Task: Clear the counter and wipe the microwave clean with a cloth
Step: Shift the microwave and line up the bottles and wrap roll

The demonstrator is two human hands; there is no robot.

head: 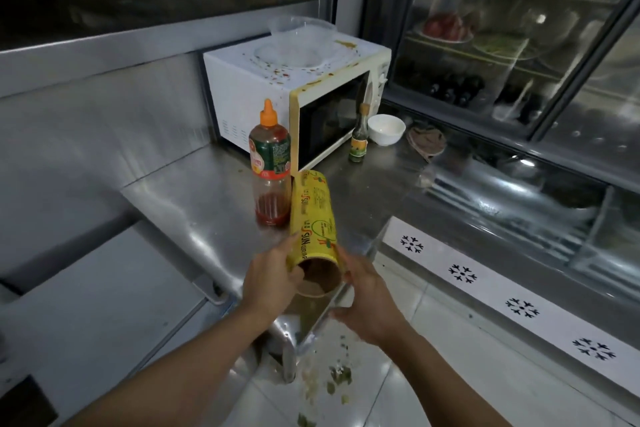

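Both hands, left (273, 279) and right (367, 298), curl their fingers around one yellow printed cardboard-core wrap roll (313, 218) above the steel counter (194, 204). One stained white boxy microwave (263, 94) stands behind two bottles and one white bowl (386, 128).

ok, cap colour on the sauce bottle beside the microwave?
Orange, a pointed nozzle cap on the sauce bottle; head view, the only one.

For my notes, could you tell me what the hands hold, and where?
Both hands, left and right, grip the yellow wrap roll at its near open end.
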